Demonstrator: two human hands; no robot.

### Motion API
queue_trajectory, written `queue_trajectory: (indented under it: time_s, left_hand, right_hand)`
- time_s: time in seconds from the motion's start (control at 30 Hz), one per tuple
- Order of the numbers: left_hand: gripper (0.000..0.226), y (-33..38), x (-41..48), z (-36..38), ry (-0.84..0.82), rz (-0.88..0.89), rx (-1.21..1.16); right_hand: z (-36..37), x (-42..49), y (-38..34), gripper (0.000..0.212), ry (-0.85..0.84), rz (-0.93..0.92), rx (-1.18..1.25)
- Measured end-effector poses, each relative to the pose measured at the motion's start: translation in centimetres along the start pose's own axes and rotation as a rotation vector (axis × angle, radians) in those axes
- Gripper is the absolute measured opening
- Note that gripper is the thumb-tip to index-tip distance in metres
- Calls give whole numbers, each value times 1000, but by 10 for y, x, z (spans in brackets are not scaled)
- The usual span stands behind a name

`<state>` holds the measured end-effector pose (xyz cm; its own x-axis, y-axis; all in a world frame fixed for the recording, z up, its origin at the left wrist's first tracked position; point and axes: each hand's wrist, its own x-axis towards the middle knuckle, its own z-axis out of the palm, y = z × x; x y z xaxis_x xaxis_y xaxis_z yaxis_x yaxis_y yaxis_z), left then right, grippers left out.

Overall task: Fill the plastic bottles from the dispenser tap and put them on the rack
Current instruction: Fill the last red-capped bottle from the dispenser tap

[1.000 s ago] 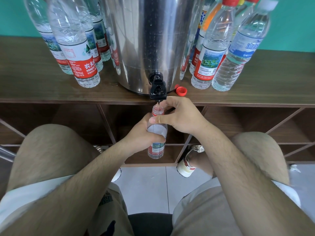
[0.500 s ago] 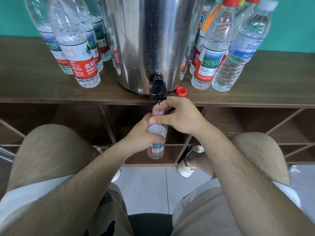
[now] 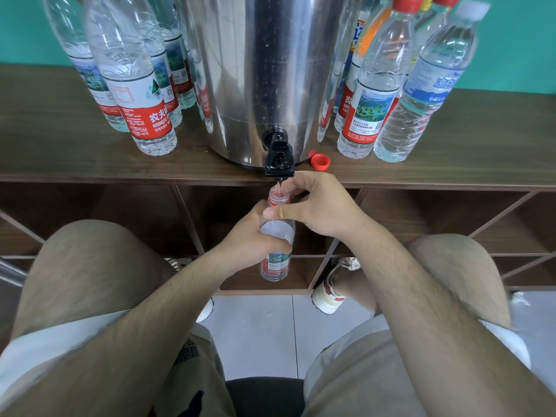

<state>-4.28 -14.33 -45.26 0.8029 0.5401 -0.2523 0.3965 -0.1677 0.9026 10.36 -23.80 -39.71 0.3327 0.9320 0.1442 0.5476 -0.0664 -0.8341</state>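
Bottle (image 3: 276,266): I saw it upright under the tap (image 3: 279,161), catching a thin stream
Left hand (image 3: 249,236): gripped its body
Right hand (image 3: 319,209): thumb and curled fingers pinched its neck
Cap (image 3: 320,161): lay on the surface (image 3: 60,158) beside the dispenser (image 3: 264,70)

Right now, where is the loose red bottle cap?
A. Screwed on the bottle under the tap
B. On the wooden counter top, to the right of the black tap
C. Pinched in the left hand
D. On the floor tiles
B: the red cap lies on the wooden counter top just right of the black tap, and the small bottle held under the tap has an open neck.
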Motion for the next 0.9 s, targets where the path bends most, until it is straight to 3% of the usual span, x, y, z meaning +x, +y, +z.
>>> queue_trajectory:
  time_s: [0.9]
  left_hand:
    - [79, 4, -2, 0, 21, -23, 26]
  right_hand:
    - [1, 0, -1, 30, 12, 22, -26]
